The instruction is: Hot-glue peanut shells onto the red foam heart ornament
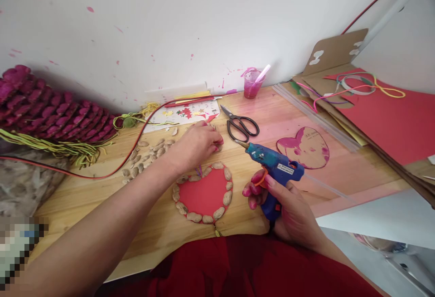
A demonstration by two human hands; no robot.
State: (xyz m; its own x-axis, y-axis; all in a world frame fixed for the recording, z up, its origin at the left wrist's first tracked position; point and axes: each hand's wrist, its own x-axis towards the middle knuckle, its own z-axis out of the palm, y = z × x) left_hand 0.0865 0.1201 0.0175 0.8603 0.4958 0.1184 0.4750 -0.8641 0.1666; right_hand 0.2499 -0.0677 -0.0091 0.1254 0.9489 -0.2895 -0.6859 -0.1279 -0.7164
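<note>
My right hand (288, 206) is wrapped round the handle of a blue hot glue gun (277, 163), whose metal nozzle points up and left. Left of it lies a red heart-shaped card (202, 195) edged with peanuts, with a thin purple cord at its top notch. Just above that heart, the fingers of my left hand (202, 145) are curled together low over the table. A peanut (219, 148) shows partly at its fingertips; the rest is hidden by the hand. Loose peanuts (154, 152) are scattered under and beyond my left forearm.
Black-handled scissors (243, 124) lie beyond the nozzle. A cup of pink paint (253, 84) stands by the wall. At right are a cardboard heart (306, 147), clear glue sticks (316, 115) and red card (384, 120). Pink-painted strung pieces (50, 111) and a red-black cable (136, 145) occupy the left.
</note>
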